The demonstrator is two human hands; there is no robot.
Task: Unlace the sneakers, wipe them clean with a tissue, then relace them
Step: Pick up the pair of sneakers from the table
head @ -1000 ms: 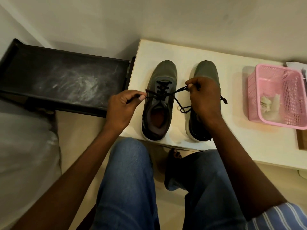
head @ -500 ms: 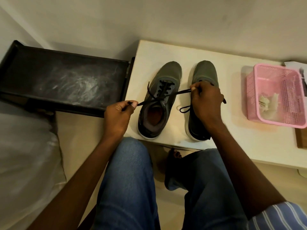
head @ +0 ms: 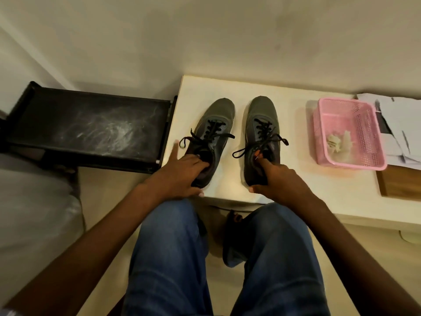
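Our left hand [head: 182,173] has its fingers [head: 200,161] curled into the heel opening of the left sneaker [head: 210,137], with the thumb down by the heel, so we hold that shoe at the back. Our right hand [head: 276,181] grips the heel of the right sneaker [head: 262,133] the same way, with its fingers [head: 264,161] tucked into the opening. Both shoes sit side by side on the white surface [head: 284,179], toes pointing away from us. We think they are light and bendy, with soft cloth tops and a firmer heel, so the heel is a good place to hold. The black laces [head: 262,135] are threaded through both shoes, and their loose ends flop out to the sides. They are thin and floppy and could snag. A pink basket [head: 373,137] with crumpled tissue [head: 337,142] inside stands well apart to the right.
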